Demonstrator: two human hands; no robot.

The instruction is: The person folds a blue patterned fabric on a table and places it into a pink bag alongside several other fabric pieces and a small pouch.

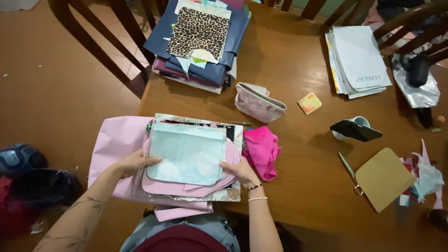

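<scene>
Hands grip a pale blue fabric piece (188, 154) at lower centre: left hand (134, 163) and right hand (239, 171) fingers pinching its side edges atop a pink fabric stack (121, 140).

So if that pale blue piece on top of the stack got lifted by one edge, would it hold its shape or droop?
The pale blue piece would probably droop: it looks like thin cut fabric lying flat. It seems light, and may slide off the pink pieces beneath unless the left hand and right hand steady it.

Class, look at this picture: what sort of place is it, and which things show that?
Probably a home dining table used for sewing: wooden chairs around it, stacked fabric pieces and scissors.
</scene>
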